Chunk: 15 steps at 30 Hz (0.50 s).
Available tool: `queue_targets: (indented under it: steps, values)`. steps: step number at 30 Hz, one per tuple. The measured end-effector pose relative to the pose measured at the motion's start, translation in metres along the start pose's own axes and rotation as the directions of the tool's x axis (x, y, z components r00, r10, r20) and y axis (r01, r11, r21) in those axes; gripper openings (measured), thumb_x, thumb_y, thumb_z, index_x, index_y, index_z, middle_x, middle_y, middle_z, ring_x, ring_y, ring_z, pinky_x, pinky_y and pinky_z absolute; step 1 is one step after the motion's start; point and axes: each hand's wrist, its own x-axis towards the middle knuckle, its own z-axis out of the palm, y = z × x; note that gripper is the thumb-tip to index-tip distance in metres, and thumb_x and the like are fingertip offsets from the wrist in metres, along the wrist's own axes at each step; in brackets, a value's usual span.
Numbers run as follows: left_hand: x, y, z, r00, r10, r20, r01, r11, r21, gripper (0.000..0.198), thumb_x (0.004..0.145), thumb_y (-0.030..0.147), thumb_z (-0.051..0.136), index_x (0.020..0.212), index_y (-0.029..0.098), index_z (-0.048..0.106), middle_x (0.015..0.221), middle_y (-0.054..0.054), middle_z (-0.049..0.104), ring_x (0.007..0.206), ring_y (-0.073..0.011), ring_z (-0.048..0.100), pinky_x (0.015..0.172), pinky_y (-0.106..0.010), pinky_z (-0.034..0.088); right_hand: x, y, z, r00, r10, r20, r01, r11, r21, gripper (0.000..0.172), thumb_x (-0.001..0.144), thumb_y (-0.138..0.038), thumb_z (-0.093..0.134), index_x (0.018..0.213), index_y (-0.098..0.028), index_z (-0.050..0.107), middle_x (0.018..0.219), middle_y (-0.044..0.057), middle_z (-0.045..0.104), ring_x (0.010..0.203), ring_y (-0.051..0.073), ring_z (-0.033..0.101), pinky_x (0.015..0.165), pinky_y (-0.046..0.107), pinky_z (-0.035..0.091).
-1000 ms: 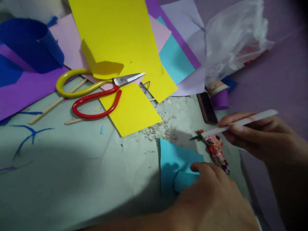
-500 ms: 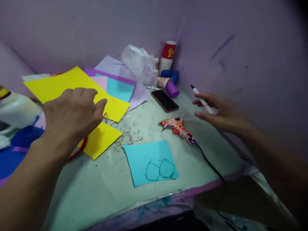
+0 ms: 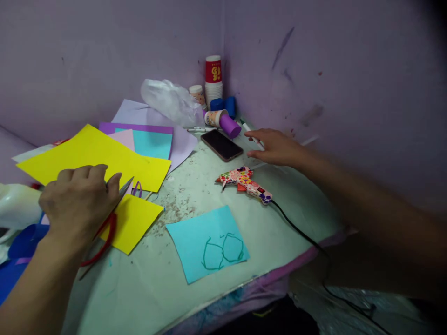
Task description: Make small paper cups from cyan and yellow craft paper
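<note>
Left hand (image 3: 78, 197) on cluttered corner table (image 3: 146, 288)

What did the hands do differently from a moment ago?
The left hand dropped onto the scissors and curled around them. The right hand moved forward and down with the pen, toward the wall; whether it grips it is unclear. Blue paper, glue gun and phone stayed put.

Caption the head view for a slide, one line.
Left hand grips red-handled scissors on yellow paper; right hand lies flat on a marker beside the phone.
</note>
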Motion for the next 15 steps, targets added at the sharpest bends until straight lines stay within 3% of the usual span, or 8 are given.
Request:
queue_targets:
  steps: [3, 5, 9, 15]
  values:
    - [0.002, 0.001, -0.005, 0.998, -0.066, -0.014, 0.066, 0.997, -0.026, 0.063, 0.091, 0.048, 0.015, 0.121, 0.009, 0.054, 0.11, -0.02, 0.063, 0.104, -0.0356, 0.056, 0.073, -0.04, 0.043, 0.009, 0.006, 0.006, 0.999, 0.017, 0.028, -0.017, 1.0, -0.005, 0.048, 0.089, -0.029, 0.057, 0.131, -0.009, 0.048, 0.118, 0.018, 0.061, 0.108, 0.028, 0.058, 0.092, 0.045, 0.045]
    - [0.006, 0.0, -0.013, 0.989, -0.118, 0.09, 0.125, 0.989, -0.075, 0.065, 0.09, 0.051, 0.015, 0.122, 0.008, 0.053, 0.115, -0.022, 0.06, 0.109, -0.0378, 0.053, 0.077, -0.044, 0.044, 0.015, 0.01, 0.01, 0.999, 0.025, 0.034, -0.025, 1.0, -0.004, 0.038, 0.092, -0.031, 0.054, 0.126, -0.014, 0.051, 0.119, 0.012, 0.059, 0.106, 0.025, 0.058, 0.091, 0.046, 0.047]
    - [0.016, -0.01, -0.021, 0.923, -0.188, 0.337, 0.264, 0.944, -0.198, 0.076, 0.087, 0.063, 0.014, 0.128, 0.008, 0.048, 0.127, -0.027, 0.051, 0.118, -0.0459, 0.047, 0.083, -0.058, 0.043, 0.024, 0.017, 0.019, 0.999, 0.036, 0.039, -0.036, 0.999, 0.001, 0.031, 0.092, -0.032, 0.054, 0.119, -0.017, 0.055, 0.12, 0.008, 0.057, 0.102, 0.022, 0.059, 0.086, 0.044, 0.05]
    - [0.029, -0.03, -0.005, 0.9, -0.283, 0.331, 0.359, 0.912, -0.198, 0.078, 0.085, 0.065, 0.019, 0.132, 0.008, 0.043, 0.131, -0.025, 0.048, 0.119, -0.046, 0.045, 0.087, -0.059, 0.042, 0.028, 0.021, 0.029, 0.998, 0.06, 0.036, -0.06, 0.998, 0.001, 0.027, 0.09, -0.029, 0.057, 0.114, -0.014, 0.058, 0.116, 0.008, 0.06, 0.102, 0.023, 0.06, 0.087, 0.044, 0.05]
